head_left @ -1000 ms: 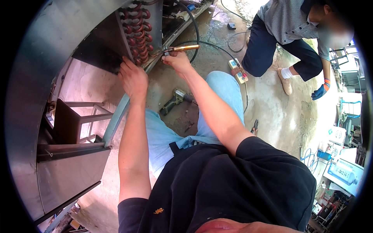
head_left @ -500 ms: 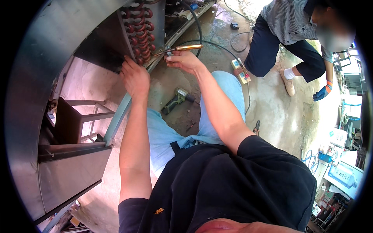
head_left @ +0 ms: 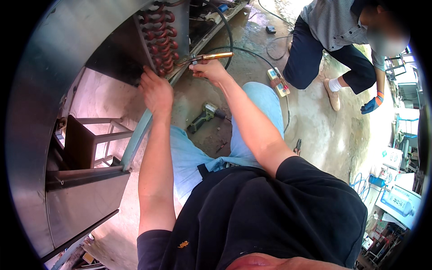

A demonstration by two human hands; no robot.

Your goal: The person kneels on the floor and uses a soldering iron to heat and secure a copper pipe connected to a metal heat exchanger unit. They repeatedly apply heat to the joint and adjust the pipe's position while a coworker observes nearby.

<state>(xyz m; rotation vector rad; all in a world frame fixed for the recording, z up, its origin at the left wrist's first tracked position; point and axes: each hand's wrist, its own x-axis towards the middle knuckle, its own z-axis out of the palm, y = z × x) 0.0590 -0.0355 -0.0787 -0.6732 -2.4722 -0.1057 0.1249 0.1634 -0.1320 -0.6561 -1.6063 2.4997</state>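
Red-brown coiled tubes (head_left: 163, 38) stand in several loops inside a metal housing at the upper middle. My left hand (head_left: 155, 91) has its bent fingers at the lower edge of the dark metal panel (head_left: 121, 56) beside the coils; its thumb is hidden. Just right of the coils, my right hand (head_left: 209, 71) is closed around a slim tool with a shiny amber handle (head_left: 218, 56). Its narrow metal end points left toward the base of the coils. The tool's exact kind and the contact at its tip are too small to make out.
A green-and-black cordless drill (head_left: 207, 118) lies on the floor between my legs. To the right are a power strip (head_left: 279, 82), cables and pliers (head_left: 297, 146). A co-worker (head_left: 333, 49) wearing a blue-and-orange glove (head_left: 371, 104) crouches at upper right. A metal-framed stool (head_left: 96, 137) stands left.
My right hand and the amber-handled tool have shifted very slightly left. The left hand keeps its place at the panel edge. The co-worker's gloved hand has risen slightly.
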